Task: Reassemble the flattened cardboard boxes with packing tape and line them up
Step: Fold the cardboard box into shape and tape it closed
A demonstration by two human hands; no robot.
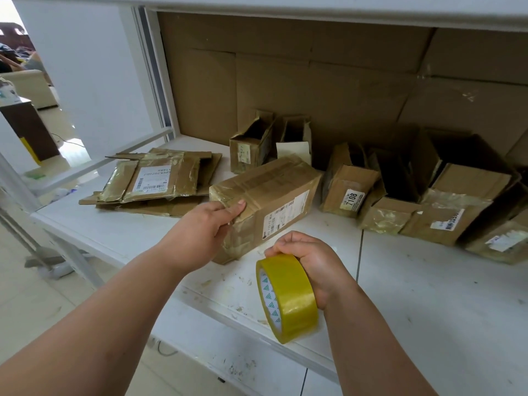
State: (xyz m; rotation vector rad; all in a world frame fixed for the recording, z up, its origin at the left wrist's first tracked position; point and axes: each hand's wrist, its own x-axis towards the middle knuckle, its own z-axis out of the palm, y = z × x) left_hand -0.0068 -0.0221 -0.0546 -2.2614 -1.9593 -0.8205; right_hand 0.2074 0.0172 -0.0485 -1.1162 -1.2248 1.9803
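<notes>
A closed brown cardboard box with a white shipping label lies on the white table. My left hand grips its near left end, thumb on top, fingers round the end face. My right hand holds a roll of yellowish packing tape just in front of the box, above the table's edge. A pile of flattened boxes lies at the left of the table. Several assembled open boxes stand in a row to the right.
Two small open boxes stand behind the held box, against cardboard sheets lining the back wall. A white shelf overhangs the table. The table's left corner borders an open floor area.
</notes>
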